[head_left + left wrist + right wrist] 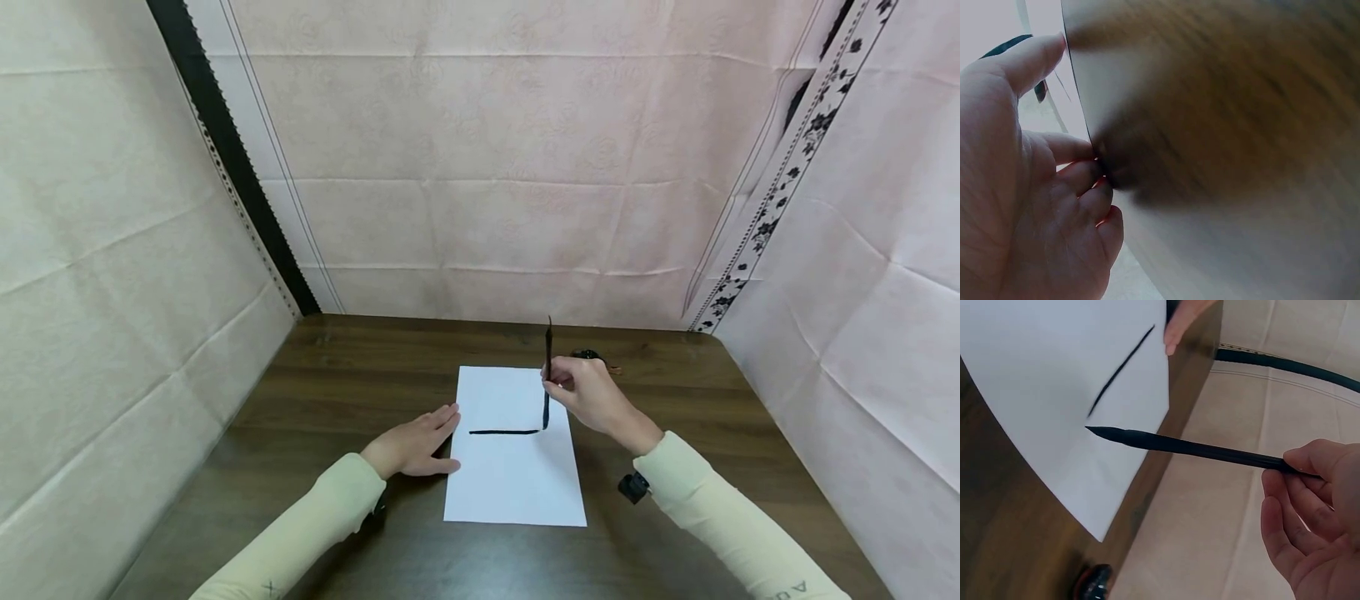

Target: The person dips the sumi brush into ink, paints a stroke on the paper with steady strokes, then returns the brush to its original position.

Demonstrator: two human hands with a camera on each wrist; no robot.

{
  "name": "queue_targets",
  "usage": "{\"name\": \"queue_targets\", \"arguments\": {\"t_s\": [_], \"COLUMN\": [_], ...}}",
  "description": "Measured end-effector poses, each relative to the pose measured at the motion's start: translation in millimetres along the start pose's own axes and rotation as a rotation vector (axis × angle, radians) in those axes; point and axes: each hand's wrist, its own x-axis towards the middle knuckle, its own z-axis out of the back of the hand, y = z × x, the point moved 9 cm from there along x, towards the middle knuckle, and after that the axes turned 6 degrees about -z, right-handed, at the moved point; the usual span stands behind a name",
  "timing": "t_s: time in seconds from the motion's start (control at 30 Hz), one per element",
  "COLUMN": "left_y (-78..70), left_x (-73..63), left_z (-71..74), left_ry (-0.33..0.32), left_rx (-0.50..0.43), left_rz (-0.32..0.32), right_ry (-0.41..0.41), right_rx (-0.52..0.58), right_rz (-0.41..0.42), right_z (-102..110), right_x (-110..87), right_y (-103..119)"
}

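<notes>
A white sheet of paper lies on the dark wooden table, bearing one black horizontal stroke. My right hand pinches a black ink brush between thumb and fingers, holding it nearly upright in the head view. The brush tip points down just past the stroke's right end, with a small gap between them. Whether the tip touches the paper I cannot tell. My left hand rests at the sheet's left edge, fingers extended and thumb spread, fingertips on the paper's margin.
Behind my right hand, a small dark shiny object sits on the table, partly hidden. Pale cloth with dark-patterned borders hangs at the back and both sides. Each wrist carries a small black device.
</notes>
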Motion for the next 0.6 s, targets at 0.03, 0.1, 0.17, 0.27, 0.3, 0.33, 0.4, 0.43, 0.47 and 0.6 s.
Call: {"name": "queue_targets", "arguments": {"t_s": [0.03,0.1,0.17,0.27,0.3,0.33,0.4,0.43,0.47,0.6], "left_y": [0.1,0.2,0.1,-0.1,-0.3,-0.5,-0.6,-0.7,-0.7,-1.2], "left_x": [0.0,0.1,0.1,-0.3,-0.6,-0.7,-0.7,-0.7,-0.6,-0.5], "left_z": [-0.1,-0.4,-0.6,-0.3,0.0,0.2,0.3,0.3,0.2,0.8], "left_ry": [0.0,0.004,0.003,0.007,0.007,0.007,0.008,0.007,0.008,0.005], "left_rx": [0.0,0.004,0.006,0.009,0.007,0.005,0.004,0.005,0.005,0.001], "left_rz": [0.0,0.001,-0.001,-0.001,-0.002,-0.003,-0.003,-0.005,-0.005,-0.006], "right_ry": [-0.003,-0.015,-0.031,-0.065,-0.078,-0.091,-0.121,-0.137,-0.157,-0.24], "right_rx": [0.0,0.005,0.008,0.011,0.011,0.008,0.001,-0.005,-0.015,-0.047], "right_rz": [0.005,0.014,0.025,0.047,0.053,0.062,0.08,0.088,0.096,0.131], "right_z": [3.1,10.6,18.9,32.8,37.7,42.4,52.0,56.9,62.1,84.6], "right_x": [0.7,2.5,4.7,8.7,9.8,11.1,13.1,13.8,14.1,14.9], "right_y": [1.9,6.3,10.8,17.1,18.8,20.1,21.8,22.2,22.2,20.7]}}
